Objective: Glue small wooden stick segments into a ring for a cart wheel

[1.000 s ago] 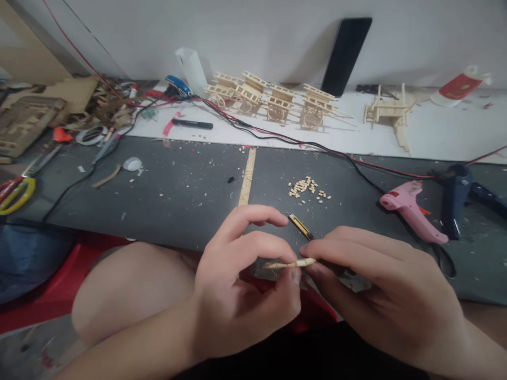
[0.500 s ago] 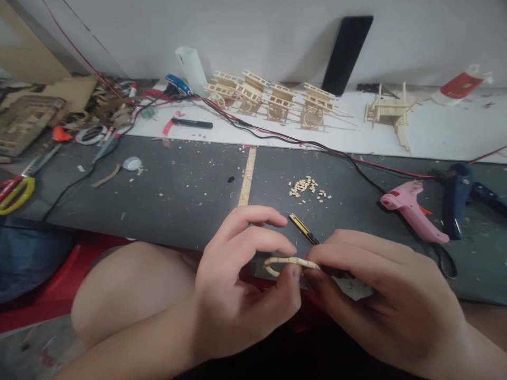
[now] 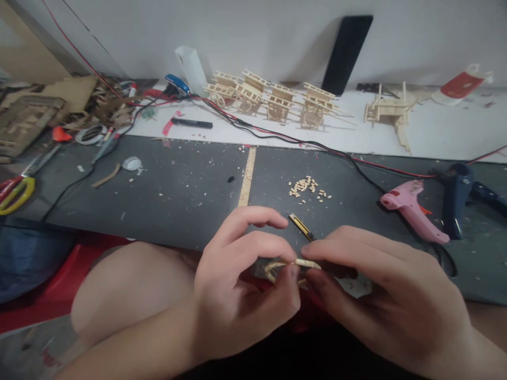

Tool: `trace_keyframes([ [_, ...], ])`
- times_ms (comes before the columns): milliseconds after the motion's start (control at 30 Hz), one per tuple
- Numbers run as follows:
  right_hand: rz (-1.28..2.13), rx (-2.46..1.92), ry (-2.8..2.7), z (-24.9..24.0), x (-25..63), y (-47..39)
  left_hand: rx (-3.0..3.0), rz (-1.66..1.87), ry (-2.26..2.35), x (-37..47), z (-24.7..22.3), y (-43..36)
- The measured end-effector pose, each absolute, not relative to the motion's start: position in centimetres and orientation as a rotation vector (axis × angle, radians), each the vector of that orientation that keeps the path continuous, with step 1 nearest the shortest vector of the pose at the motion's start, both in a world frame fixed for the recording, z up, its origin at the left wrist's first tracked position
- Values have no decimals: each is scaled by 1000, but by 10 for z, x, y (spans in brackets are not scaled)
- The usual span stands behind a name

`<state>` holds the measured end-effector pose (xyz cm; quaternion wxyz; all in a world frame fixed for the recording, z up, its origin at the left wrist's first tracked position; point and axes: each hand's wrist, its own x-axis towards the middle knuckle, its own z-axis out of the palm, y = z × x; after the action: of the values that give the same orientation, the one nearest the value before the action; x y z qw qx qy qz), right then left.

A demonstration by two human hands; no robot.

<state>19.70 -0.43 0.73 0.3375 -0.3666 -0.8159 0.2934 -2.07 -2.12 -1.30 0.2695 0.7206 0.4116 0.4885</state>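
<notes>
Low in front of me, my left hand (image 3: 249, 274) pinches a small pale wooden ring (image 3: 307, 262) between thumb and index finger, its other fingers curled above. The ring looks jointed from short pieces. My right hand (image 3: 380, 285) is around the ring's right end, thumb against it and index fingertip slightly raised over it; its other fingers are partly hidden. Just beyond the right fingers lies a yellow-and-black utility knife (image 3: 301, 227), its near end covered by the hand. Farther back, a loose pile of tiny wooden pieces (image 3: 304, 186) is spread on the dark tabletop (image 3: 190, 184).
Several miniature wooden carts (image 3: 279, 100) stand along the wall, with another wooden model (image 3: 390, 111) to their right. A pink glue gun (image 3: 414, 208) lies at right. Cables (image 3: 277, 136) cross the table. Scissors (image 3: 18, 192) and scraps sit at left.
My right index finger has lifted a little off the ring. The ring has turned and tilted slightly in my left pinch, showing more of its lower side.
</notes>
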Motion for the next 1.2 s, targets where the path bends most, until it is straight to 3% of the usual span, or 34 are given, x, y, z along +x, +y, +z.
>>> trace_keyframes([
  [1200,819,-1014,-2104,0,197,-10,1904,1313,1084,-20,-15,-24],
])
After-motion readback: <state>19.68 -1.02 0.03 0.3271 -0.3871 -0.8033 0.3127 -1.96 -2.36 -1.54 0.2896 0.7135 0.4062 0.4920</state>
